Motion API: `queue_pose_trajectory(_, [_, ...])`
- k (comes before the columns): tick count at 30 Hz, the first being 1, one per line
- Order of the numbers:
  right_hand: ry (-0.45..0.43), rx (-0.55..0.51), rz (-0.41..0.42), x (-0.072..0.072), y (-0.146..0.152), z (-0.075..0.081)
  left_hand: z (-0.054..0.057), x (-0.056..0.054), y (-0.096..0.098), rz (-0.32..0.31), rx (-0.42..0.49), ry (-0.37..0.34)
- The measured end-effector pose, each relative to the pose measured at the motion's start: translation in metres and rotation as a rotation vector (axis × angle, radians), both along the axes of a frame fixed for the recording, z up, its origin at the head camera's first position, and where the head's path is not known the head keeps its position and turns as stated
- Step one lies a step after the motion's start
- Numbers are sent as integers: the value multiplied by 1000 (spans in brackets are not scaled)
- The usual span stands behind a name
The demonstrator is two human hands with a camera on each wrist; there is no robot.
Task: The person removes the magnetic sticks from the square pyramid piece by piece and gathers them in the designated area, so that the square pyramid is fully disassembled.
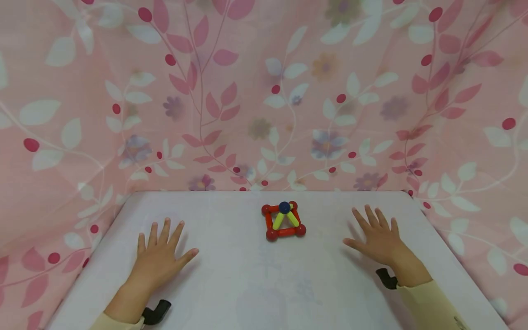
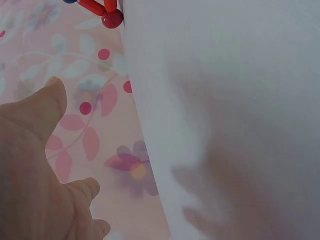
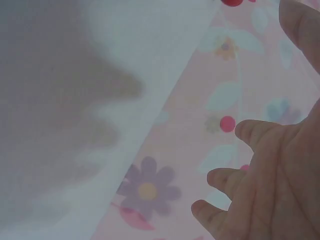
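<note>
A small pyramid of toy rods and balls [image 1: 284, 232] sits toward the back middle of the white table. Red rods join red balls into a square base, and yellow-green rods rise to a dark blue ball [image 1: 284, 207] on top. To its left, my left hand [image 1: 158, 263] hovers above the table with fingers spread, holding nothing. My right hand [image 1: 379, 243] is on the other side, also spread and holding nothing, somewhat nearer the pyramid. Part of the pyramid, a red ball [image 2: 112, 19], shows at the top of the left wrist view.
The white table [image 1: 231, 275] ends at a straight back edge. Behind it and at both sides hangs a pink curtain [image 1: 255, 91] printed with leaves and flowers. A dark wrist-camera piece [image 1: 156, 312] juts out below the left wrist, and another [image 1: 387, 278] below the right.
</note>
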State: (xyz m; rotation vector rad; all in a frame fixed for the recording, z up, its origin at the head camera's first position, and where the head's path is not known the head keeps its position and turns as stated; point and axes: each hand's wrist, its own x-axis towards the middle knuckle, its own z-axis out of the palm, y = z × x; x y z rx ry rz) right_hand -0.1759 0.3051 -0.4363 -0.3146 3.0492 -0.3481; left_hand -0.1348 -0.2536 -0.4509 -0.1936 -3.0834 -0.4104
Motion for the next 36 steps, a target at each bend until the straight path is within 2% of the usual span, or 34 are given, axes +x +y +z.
queue_pose_trajectory(10, [57,-17,70,-5,-34,8,4,-6,20,-23,4,28])
queue_pose_trajectory(17, [106,-41,141,-12,-58,5,1,-18,42,-96,14,96])
queue_pose_trajectory(21, [82,-91,168,-16,-69,4,1,-28,58,-152,31,151])
queue_pose_trajectory(25, [13,-163,182,-20,-82,4,2,-40,75,-210,33,227])
queue_pose_trajectory(28, [-43,-201,191,-25,-93,4,1,-49,88,-244,40,258])
queue_pose_trajectory(31, [-62,-236,205,-31,-103,3,1,-57,105,-276,71,252])
queue_pose_trajectory(36, [-36,-317,202,-36,-114,1,2,-67,135,-318,111,210])
